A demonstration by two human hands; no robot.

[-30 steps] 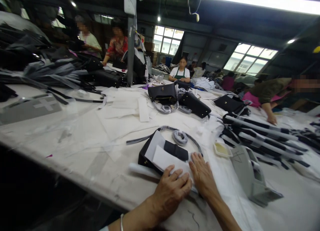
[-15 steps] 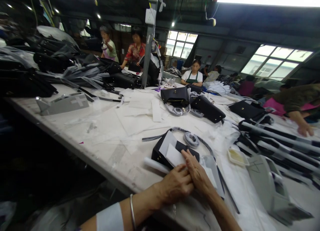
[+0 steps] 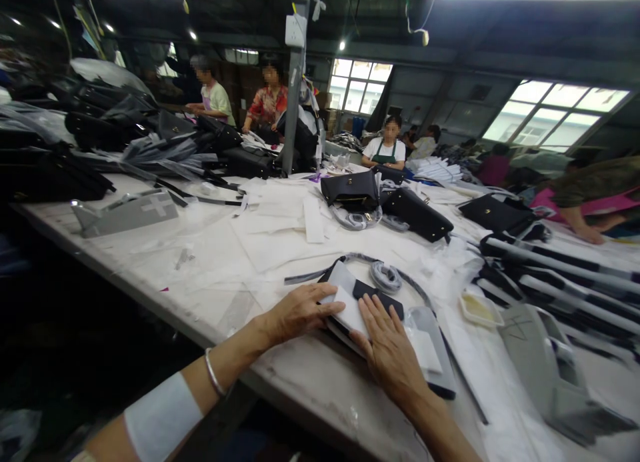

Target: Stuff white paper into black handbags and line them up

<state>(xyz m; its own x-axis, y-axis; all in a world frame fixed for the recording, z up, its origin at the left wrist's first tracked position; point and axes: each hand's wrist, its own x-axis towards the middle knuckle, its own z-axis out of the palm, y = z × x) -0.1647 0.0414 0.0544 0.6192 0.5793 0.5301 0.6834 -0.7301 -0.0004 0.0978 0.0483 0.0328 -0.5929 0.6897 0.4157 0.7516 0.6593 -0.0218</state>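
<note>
Near the front edge of the long white-topped table (image 3: 203, 295), in the head view, a black bag with a smooth flap (image 3: 373, 289) lies beneath two hands set apart from each other. The right hand (image 3: 389, 347) rests flat, fingers outstretched, across the bag and a white rectangular sheet (image 3: 347, 317) on it. The left hand (image 3: 299, 310) touches the sheet's left end; whether it pinches there is hard to tell. Just behind the bag sits a grey plastic-wrapped coil (image 3: 385, 277).
</note>
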